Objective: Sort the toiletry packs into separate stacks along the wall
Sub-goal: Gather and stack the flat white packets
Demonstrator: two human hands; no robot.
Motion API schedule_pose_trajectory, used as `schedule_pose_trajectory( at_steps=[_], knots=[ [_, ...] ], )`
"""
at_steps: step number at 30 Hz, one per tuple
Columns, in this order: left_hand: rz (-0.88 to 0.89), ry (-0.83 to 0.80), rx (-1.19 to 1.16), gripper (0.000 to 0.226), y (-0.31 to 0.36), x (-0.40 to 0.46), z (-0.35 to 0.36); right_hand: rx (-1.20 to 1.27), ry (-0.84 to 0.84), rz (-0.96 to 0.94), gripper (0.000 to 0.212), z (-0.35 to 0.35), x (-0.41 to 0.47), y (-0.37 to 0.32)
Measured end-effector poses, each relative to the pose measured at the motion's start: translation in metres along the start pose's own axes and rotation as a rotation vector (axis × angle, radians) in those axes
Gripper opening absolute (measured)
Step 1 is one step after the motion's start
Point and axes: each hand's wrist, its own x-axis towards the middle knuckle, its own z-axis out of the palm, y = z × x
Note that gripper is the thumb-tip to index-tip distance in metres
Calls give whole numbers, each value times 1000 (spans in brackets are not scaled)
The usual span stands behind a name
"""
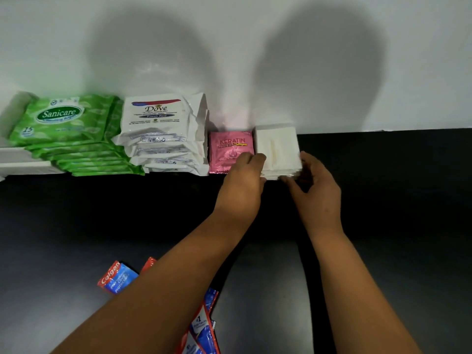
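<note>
The stack of plain white packs (278, 149) stands against the white wall (255, 60) on the black tabletop (383, 200). Its top face is square, soft-looking and unprinted, and thin layered edges show along its near side. The left hand (242, 185) has its fingers curled against the stack's left edge; the right hand (315, 186) cups the right near corner, thumb at the front edge and fingers bent round the side, so both hands hold the stack between them.

Touching the white stack's left side lies a pink foil sachet (229, 149) printed KERATIN, glossy, its near right corner covered by the left hand. Further left of the white stack, against the same wall, rises a pile of crinkled white Dove packs (163, 134), about 4 layers visible, and beyond it a pile of green Sanicare wipe packs (66, 126) marked 15, their fronts stepped toward the viewer. Past those, flat white pieces (18, 159) are cut by the frame edge; I cannot tell what they are.

Well away from the white stack, at the near table edge, red and blue Colgate sachets (116, 277) lie scattered, mostly hidden under the left forearm and cropped at the bottom.
</note>
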Motion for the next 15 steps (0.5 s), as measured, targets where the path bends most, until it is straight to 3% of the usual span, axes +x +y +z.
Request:
schedule_pose_trajectory(
  at_steps=[9, 15],
  knots=[
    [-36, 51, -30, 35, 5, -2, -1, -43, 35, -34, 44, 2, -1, -2],
    [-22, 47, 0, 41, 11, -14, -11, -41, 19, 3, 64, 0, -4, -2]
  ],
)
